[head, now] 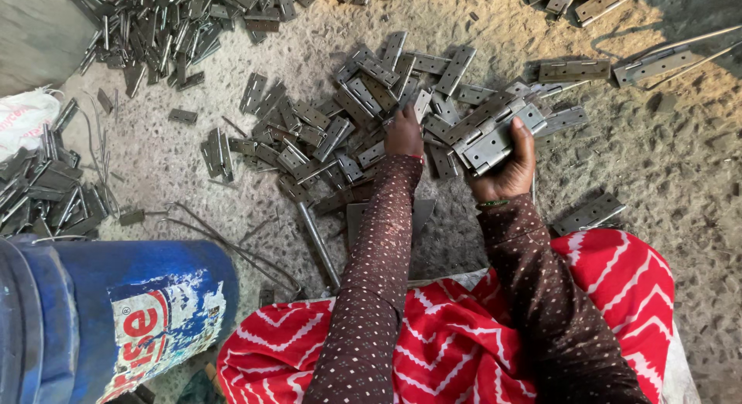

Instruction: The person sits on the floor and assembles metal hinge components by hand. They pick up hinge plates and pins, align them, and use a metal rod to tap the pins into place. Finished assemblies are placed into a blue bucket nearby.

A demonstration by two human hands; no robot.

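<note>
My right hand (pixel 506 164) is curled around a stack of grey metal hinges (pixel 491 137), fingers wrapped over the top edge and the thumb underneath, so the stack sits tilted in my grip just above the floor (pixel 665 164). My left hand (pixel 403 134) reaches into the pile (pixel 348 118) in front of me, fingers bent down onto the hinges there; the fingertips are hidden among the metal, so I cannot tell whether they pinch one or only press on it. The pile spreads loosely over the rough, sandy floor, hinges lying flat, crossed and overlapping, and it touches the stack on my right hand's near side. Both my arms are in dark brown sleeves (pixel 371 280) with small pale dots, and my lap is covered by red cloth (pixel 456 342) with white zigzag stripes. A thin metal rod (pixel 318 246) lies on the floor just left of my left sleeve. To my left stands a blue drum (pixel 93 296) with a torn label. Beyond it, at the left edge, lies another heap (pixel 46 188) of hinges, beside a white sack (pixel 23 118). A third heap (pixel 170 25) fills the top left, well apart from my hands. A few longer hinges (pixel 657 64) lie at the top right.
</note>
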